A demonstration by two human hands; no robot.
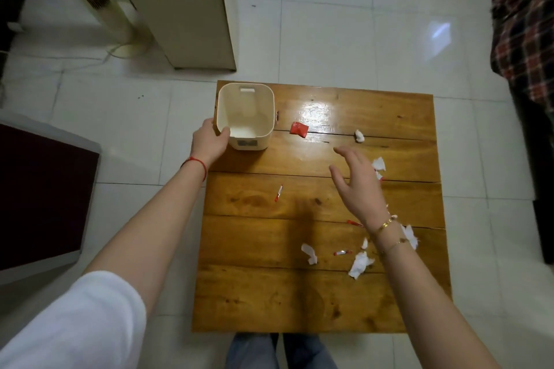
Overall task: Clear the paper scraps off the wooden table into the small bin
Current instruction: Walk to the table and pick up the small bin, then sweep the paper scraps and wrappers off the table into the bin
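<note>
**Light scraps, easy pickings**

Right now the left hand (209, 141) is gripping the small bin (245, 117) at the surface's (269, 302) far left corner, while the right hand (356, 183) is hovering open and empty. Paper scraps (359, 263), clustering toward the right edge, look flimsy and weightless; pinching each crumpled middle should do.

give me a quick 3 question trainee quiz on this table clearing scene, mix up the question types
1. True or false: the small bin already holds paper scraps.
2. Which hand grips the bin? A) left hand B) right hand C) neither
3. Fill in: the scrap lying closest to the bin is the ____ wrapper.

Key:
1. False; the bin looks empty, and white scraps lie on the wooden table.
2. A; its thumb hooks over the rim, while the right hand hovers open over the table.
3. Red.
</note>
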